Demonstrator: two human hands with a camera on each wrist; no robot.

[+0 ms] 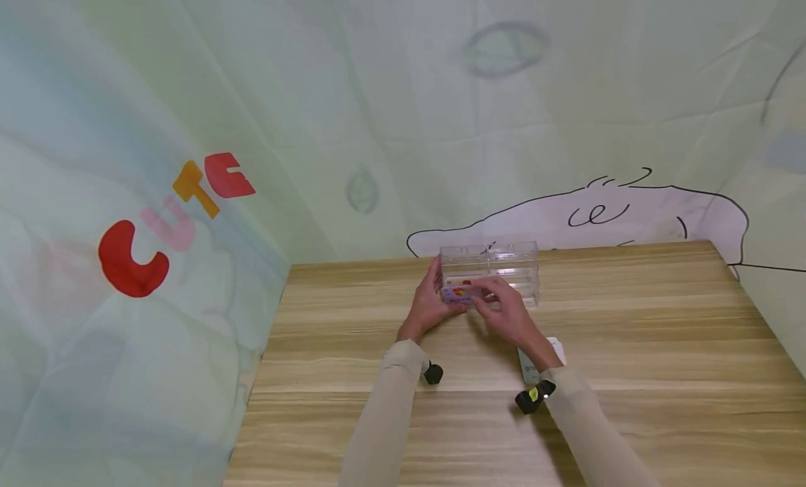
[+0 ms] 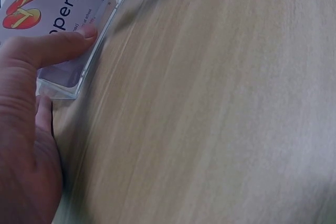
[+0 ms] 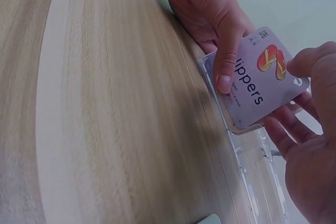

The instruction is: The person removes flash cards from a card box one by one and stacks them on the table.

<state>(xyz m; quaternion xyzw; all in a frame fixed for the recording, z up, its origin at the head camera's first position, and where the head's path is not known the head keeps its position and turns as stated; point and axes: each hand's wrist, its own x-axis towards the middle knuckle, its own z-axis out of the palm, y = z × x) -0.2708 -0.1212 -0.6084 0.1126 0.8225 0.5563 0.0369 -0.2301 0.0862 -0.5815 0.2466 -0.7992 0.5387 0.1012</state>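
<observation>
A lilac flashcard (image 3: 247, 109) with red and yellow flip-flops and the partly covered word "lippers" lies at the front left section of a clear plastic card holder (image 1: 521, 263). My left hand (image 1: 427, 309) grips the holder's left end, its thumb (image 2: 63, 45) laid across the card's lower edge. From the right, my right hand (image 1: 508, 318) pinches the same card, with the thumb on its face near the picture and the other fingers (image 3: 294, 124) along its edge. Whether more cards lie beneath it I cannot tell.
Partly under my right wrist lies another card (image 1: 529, 369), pale with the letters "gra" showing. The wooden table (image 1: 340, 333) ends at a printed cloth backdrop (image 1: 378, 123) behind the holder. A black camera is worn on each wrist.
</observation>
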